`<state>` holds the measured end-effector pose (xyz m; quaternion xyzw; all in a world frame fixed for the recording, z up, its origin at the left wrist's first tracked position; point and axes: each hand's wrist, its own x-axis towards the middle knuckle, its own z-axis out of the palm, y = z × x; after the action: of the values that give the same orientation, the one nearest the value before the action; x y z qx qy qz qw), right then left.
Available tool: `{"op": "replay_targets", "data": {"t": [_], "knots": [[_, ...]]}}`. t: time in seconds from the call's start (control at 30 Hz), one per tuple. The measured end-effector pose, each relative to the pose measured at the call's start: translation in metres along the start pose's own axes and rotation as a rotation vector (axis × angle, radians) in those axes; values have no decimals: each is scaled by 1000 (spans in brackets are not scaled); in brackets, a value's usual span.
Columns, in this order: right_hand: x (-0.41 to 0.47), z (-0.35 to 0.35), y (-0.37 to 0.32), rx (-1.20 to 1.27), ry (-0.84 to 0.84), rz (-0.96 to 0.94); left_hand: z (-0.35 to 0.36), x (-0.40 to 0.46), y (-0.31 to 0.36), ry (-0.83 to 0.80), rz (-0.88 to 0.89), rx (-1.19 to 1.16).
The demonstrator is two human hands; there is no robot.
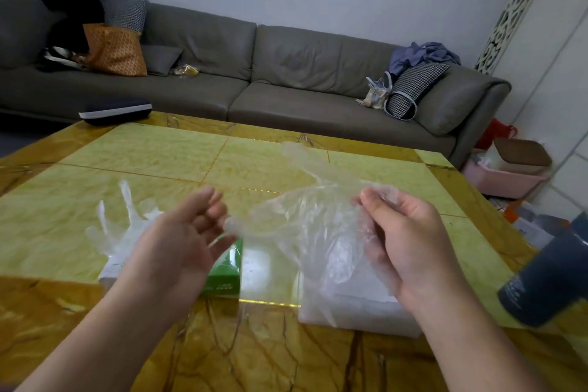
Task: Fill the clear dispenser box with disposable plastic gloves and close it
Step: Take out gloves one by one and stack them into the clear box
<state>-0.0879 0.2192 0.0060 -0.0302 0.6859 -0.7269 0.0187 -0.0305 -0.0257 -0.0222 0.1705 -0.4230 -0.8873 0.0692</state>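
From the head view I see my right hand (410, 232) pinching a clear plastic glove (305, 226) between thumb and curled fingers at its crumpled end. The glove hangs above the bench (159, 153), stretching from my right hand toward 9 o'clock, where its other end touches the fingertips of my left hand (187, 232). Its long axis runs roughly from 3 to 9 o'clock, and 1 glove finger points up toward 11 o'clock. My left hand is relaxed, fingers loosely spread, gripping nothing. Beneath it sits a green and white glove carton (222, 280) with loose gloves (121, 226) sticking out toward 12 o'clock. The clear dispenser box (356, 312) rests on the bench at 6 o'clock from my right hand.
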Motion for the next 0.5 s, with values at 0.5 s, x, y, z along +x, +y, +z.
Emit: {"op": "replay_targets", "data": {"t": [0.5], "knots": [[10, -2, 15, 176, 54, -37, 38, -26, -41, -352, -27, 148]]}}
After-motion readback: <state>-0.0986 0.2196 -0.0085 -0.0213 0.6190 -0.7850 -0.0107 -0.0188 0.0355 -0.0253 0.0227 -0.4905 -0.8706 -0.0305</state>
